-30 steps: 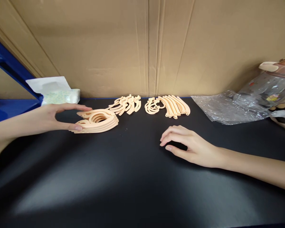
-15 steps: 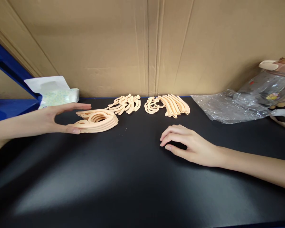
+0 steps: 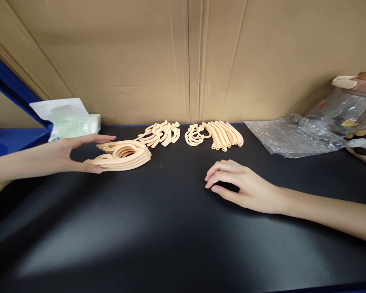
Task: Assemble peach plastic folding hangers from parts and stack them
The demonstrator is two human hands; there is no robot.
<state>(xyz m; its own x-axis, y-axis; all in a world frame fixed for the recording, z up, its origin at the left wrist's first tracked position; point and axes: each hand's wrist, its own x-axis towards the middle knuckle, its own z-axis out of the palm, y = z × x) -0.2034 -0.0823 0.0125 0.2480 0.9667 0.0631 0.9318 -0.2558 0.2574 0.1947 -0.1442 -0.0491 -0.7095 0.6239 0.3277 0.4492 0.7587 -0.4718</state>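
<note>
At the left, my left hand (image 3: 57, 156) spans a stack of flat, curved, pale wood-coloured pieces (image 3: 128, 160). Its thumb lies along the stack's near edge and its fingers reach the far edge, so the stack sits between them on the black table (image 3: 158, 228). My right hand (image 3: 240, 185) rests on the table right of centre, fingers loosely bent, thumb apart from them, holding nothing. Behind, between the hands, lie a group of small wavy pieces (image 3: 163, 133), several thin ring-like curved pieces (image 3: 194, 136) and a row of long bent strips (image 3: 222, 135).
A soft pack with a raised white flap (image 3: 70, 124) stands at the back left beside a blue metal frame (image 3: 15, 97). Crumpled clear plastic (image 3: 293, 136) and a transparent bottle (image 3: 341, 110) with a brownish lid are at the back right. Cardboard (image 3: 134, 61) forms the rear wall.
Both hands and all the pieces stay practically where they were. The whole view has shifted very slightly.
</note>
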